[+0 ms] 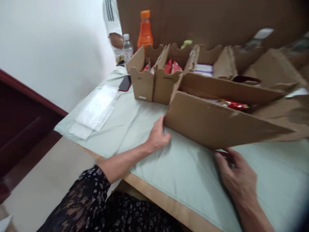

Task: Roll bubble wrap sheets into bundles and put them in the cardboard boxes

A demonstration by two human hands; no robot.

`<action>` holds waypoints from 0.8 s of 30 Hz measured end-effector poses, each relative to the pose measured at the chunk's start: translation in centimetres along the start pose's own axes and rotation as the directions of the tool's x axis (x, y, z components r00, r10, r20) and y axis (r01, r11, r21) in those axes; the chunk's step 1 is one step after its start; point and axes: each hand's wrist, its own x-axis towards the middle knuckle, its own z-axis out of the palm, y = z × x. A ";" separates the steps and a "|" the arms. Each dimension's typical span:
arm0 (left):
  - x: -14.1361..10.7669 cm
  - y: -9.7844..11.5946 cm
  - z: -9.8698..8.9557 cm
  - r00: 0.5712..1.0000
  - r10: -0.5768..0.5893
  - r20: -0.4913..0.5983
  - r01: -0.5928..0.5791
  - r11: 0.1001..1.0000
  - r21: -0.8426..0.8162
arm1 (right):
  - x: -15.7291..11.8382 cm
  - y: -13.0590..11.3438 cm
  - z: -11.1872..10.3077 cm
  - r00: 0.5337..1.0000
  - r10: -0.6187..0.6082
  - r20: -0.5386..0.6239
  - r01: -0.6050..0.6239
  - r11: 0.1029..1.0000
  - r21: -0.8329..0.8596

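Observation:
A long cardboard box (205, 120), with a red wrapped item (235, 105) inside, lies across the front of several upright cardboard bins. At its left lower corner is my left hand (156, 138), thumb apart from the fingers, the fingertips against the cardboard. My right hand (238, 174) is at the box's lower front edge, its fingers partly hidden under it; whether they grip it is unclear. Red packets (172, 66) sit in one bin (164, 87), and a white and purple pack (203, 69) is in another.
Clear plastic bags (96, 108) lie on the green tablecloth (130, 124) at the left. Beyond are a dark phone (125, 83), a clear bottle (127, 48) and an orange bottle (145, 30). A person's arm (116, 40) shows at the back left.

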 end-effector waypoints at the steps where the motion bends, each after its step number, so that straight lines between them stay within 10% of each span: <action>1: 0.1 -0.1 -0.1 1.000 -0.007 0.020 0.007 0.999 0.036 | 0.5 -0.3 0.1 0.999 0.036 -0.004 -0.036 0.999 -0.031; 9: 0.3 0.8 -2.8 0.995 -0.002 0.102 -0.033 0.940 0.340 | 1.5 -3.1 0.2 0.978 0.208 -0.017 -0.208 0.970 -0.124; 13: -1.3 1.2 -9.5 0.999 0.023 -0.031 0.005 0.729 0.685 | 0.8 -2.5 -0.2 0.988 0.151 0.018 -0.148 0.983 -0.106; 18: -4.1 0.5 -20.1 0.914 -0.104 -0.392 0.405 0.292 0.866 | 1.0 -1.0 0.2 0.999 0.029 0.040 -0.025 0.996 -0.089; 24: -4.5 -0.2 -24.7 0.859 -0.170 -0.483 0.512 0.320 0.798 | 1.2 -0.3 0.5 0.999 -0.046 0.030 0.049 0.994 -0.099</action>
